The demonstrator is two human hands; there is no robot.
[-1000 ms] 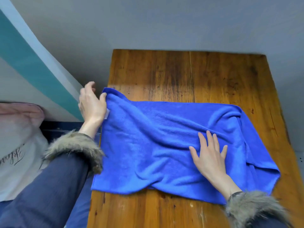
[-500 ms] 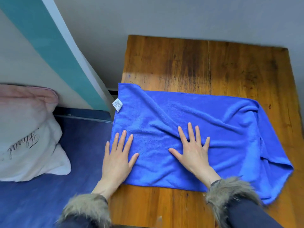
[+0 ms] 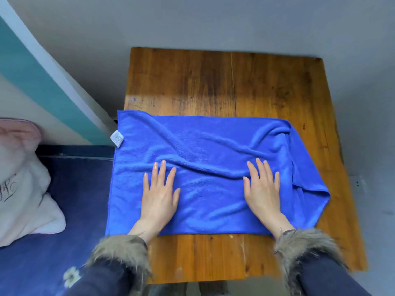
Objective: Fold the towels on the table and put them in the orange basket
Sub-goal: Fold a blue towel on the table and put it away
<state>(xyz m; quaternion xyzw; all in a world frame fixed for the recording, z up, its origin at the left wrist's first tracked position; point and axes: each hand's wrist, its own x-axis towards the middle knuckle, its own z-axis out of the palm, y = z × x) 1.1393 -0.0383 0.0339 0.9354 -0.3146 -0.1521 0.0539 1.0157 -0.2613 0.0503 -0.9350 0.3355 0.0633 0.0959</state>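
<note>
Both hands are just lying flat, nothing gripped: the left hand point(image 3: 159, 194) is palm-down with fingers straight and a bit spread on the lower left part of the blue towel point(image 3: 213, 167), and the right hand point(image 3: 261, 190) is doing the same thing on the lower right part. So they're pressing on the cloth, not pinching or holding it.

The towel is spread out wide across the near half of the wooden table point(image 3: 224, 82), centre of the frame, with its left edge hanging slightly past the table's left side. Still wrinkly in the middle, and the right end is bunched and doubled over on itself. Little white tag point(image 3: 117, 138) sticks out at the towel's left edge.

Fur-trimmed cuffs point(image 3: 303, 248) on dark sleeves at the bottom of the frame. Pinkish-white pillow point(image 3: 23, 189) on a dark blue surface point(image 3: 64, 242) far left. Can't see any orange basket from here.
</note>
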